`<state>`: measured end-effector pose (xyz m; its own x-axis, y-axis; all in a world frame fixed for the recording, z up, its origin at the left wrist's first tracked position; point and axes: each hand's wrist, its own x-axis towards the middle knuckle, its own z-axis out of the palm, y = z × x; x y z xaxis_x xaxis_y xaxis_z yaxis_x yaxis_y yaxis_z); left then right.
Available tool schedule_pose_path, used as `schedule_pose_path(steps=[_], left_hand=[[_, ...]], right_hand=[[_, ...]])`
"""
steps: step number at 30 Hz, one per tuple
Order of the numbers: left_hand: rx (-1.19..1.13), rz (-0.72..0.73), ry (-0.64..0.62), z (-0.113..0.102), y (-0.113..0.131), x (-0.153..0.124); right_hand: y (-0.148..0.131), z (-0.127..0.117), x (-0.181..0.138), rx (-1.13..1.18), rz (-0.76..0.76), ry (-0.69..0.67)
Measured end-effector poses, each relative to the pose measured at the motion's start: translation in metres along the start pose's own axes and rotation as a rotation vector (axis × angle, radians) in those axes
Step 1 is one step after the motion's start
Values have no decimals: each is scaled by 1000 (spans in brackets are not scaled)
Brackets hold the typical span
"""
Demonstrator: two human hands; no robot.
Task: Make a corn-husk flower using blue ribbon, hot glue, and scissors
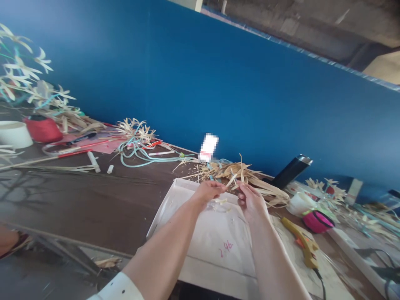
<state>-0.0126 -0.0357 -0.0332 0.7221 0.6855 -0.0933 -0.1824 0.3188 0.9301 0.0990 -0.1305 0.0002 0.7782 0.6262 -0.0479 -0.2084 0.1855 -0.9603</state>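
Observation:
My left hand [208, 191] and my right hand [250, 201] meet over the far edge of a white sheet [215, 246] on the dark table. Both have their fingers pinched together on a thin pale straw strip [233, 180] that runs between them. Just beyond the hands lies a heap of dried straw leaves [240, 173]. A few small straw scraps [220, 203] lie on the sheet under the hands.
A yellow glue gun [301, 241] lies to the right of the sheet, with a pink bowl [317, 221] and white cup [298, 204] beyond. A black flask [290, 171] leans near the blue wall. Straw flowers [136, 130], a red pot [42, 128] and a white bowl [14, 134] sit at left.

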Motion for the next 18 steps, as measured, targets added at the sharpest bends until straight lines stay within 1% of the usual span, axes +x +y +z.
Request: schedule_pose_path(steps=[3, 6, 9, 12, 15, 18], left_hand=[[-101, -26, 8, 1, 3, -2], [-130, -17, 45, 1, 8, -5], [-144, -13, 89, 1, 11, -6], [-160, -13, 121, 1, 10, -3], [-170, 17, 150, 0, 8, 0], [-170, 54, 194, 1, 7, 3]], right_hand=[[3, 9, -3, 25, 28, -26], [5, 18, -3, 46, 40, -5], [8, 26, 1, 36, 10, 17], [11, 34, 6, 21, -25, -8], [15, 39, 9, 25, -42, -32], [19, 42, 10, 32, -22, -17]])
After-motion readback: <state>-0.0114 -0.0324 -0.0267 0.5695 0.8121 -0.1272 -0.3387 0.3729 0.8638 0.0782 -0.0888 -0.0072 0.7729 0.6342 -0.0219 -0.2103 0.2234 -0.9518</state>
